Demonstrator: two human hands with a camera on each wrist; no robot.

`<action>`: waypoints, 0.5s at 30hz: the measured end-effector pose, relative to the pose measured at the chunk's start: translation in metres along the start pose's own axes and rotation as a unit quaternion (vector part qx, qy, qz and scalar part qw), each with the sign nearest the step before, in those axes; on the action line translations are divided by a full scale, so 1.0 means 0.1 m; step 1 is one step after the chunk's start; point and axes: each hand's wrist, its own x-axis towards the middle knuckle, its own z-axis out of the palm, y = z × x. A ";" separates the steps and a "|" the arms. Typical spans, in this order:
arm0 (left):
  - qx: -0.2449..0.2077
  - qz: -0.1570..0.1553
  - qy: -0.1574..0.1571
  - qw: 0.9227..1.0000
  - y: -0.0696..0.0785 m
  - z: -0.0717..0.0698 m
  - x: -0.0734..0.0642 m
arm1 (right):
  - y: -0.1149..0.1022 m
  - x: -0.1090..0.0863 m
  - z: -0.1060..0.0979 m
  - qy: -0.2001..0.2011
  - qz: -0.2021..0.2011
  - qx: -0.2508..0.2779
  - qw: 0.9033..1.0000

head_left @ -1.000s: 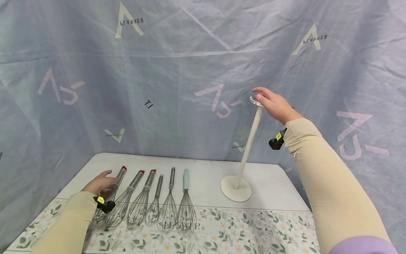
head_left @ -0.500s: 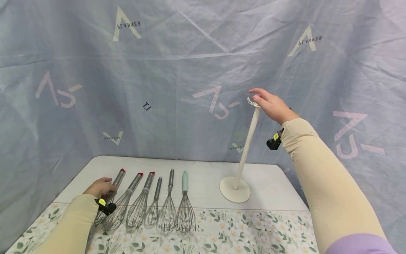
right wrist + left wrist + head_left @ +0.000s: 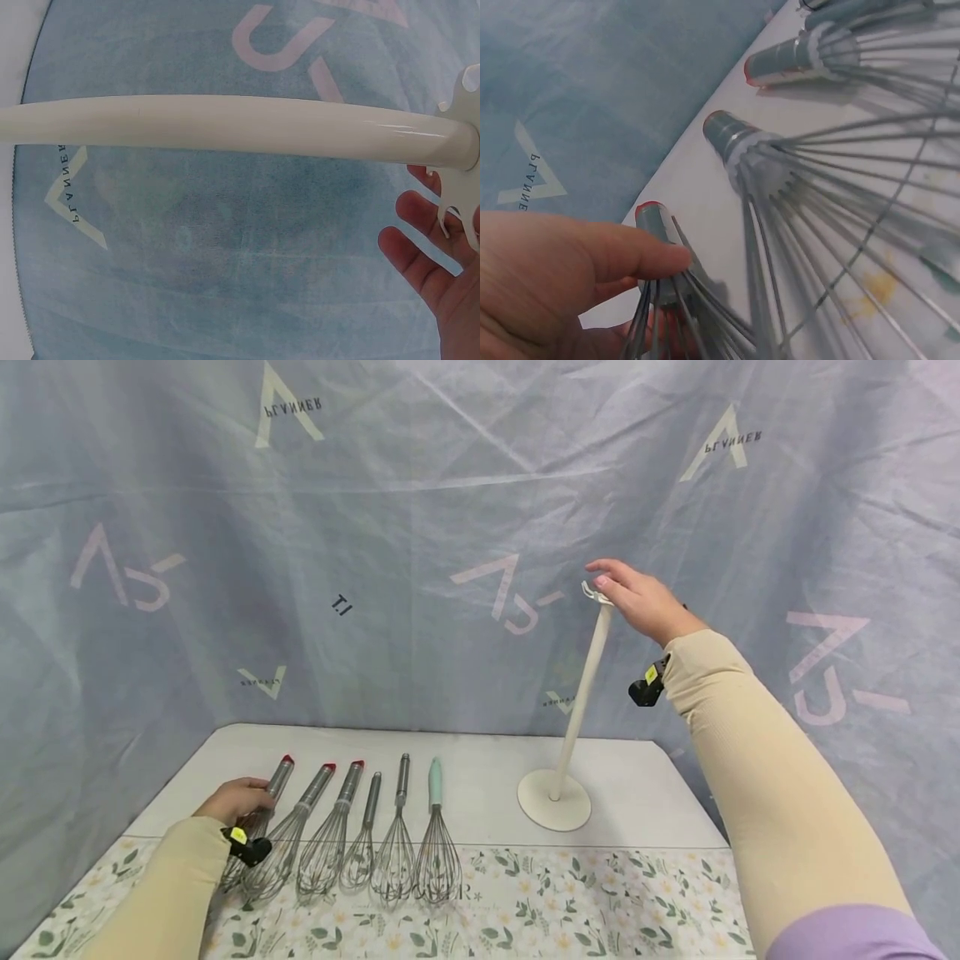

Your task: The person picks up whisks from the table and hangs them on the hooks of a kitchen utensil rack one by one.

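Observation:
My left hand (image 3: 238, 800) is on the leftmost whisk (image 3: 281, 781), a steel one with a red-tipped handle. In the left wrist view, its thumb lies over the wires just below the handle, with fingers curled beneath. My right hand (image 3: 641, 600) is at the top of a white upright stand (image 3: 585, 702). Its fingers are spread and fairly straight around the hooked top plate (image 3: 456, 176), and the thumb seems to touch a hook. The palm side of that contact is partly out of view.
Several more whisks lie in a row to the right: two red-tipped whisks (image 3: 315, 789), a small whisk (image 3: 372, 802), a steel whisk (image 3: 402, 781) and a mint-handled whisk (image 3: 435, 785). A floral mat (image 3: 600, 902) covers the table's front. A grey-blue curtain (image 3: 412, 527) hangs behind.
The camera view shifts slightly. My left hand has drawn a little back along the leftmost whisk and closed on it. My right hand stays at the stand's top.

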 end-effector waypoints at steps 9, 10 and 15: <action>0.002 0.012 0.011 1.000 0.01 -0.06 0.06 | -0.01 0.02 -0.03 0.006 0.001 -0.003 1.000; 0.003 0.013 0.011 1.000 0.01 -0.07 0.06 | -0.01 0.02 -0.03 0.008 0.001 -0.004 1.000; -0.002 0.019 0.019 1.000 0.01 -0.09 0.04 | 0.00 0.01 0.00 0.002 0.004 0.000 1.000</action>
